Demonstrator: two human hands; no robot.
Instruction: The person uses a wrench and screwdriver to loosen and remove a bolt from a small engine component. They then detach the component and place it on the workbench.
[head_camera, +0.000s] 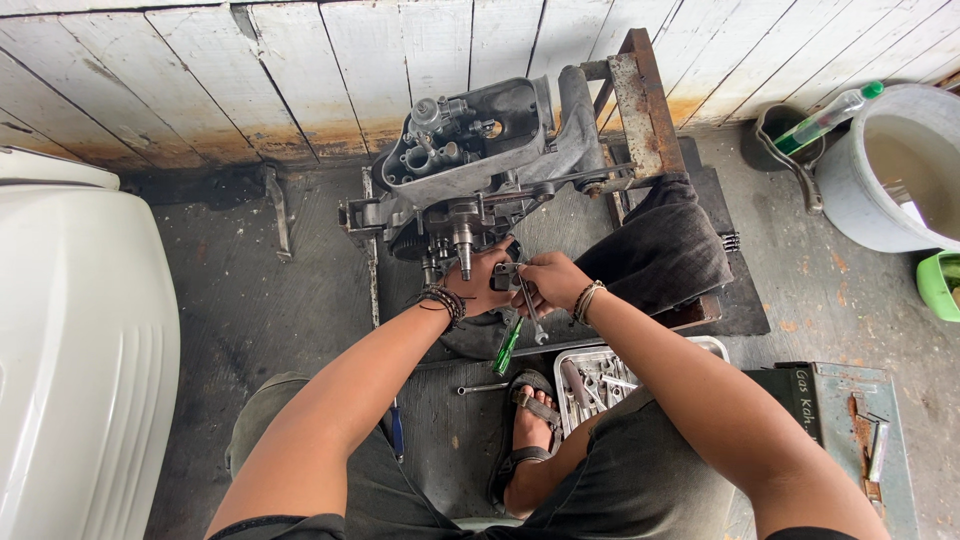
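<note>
- On the wooden floor (260, 300), against the plank wall: engine block (470, 170), cover off, gears and shafts bared.
- Left hand (483, 283) clenched around a small metal part (504, 275) at the block's lower edge.
- Right hand (549, 279) gripping a wrench (530, 312), head set on that part.
- Green-handled screwdriver (507, 347) and tray of tools (600, 380) lying beside the sandalled foot (528, 425).
- Judged mid-way: casing open, fastening work unfinished.

The engine case (470, 165) was dull, greasy cast metal, the wall planks (300, 70) rough whitewashed wood, the bucket (880, 170) smooth grey plastic.
</note>
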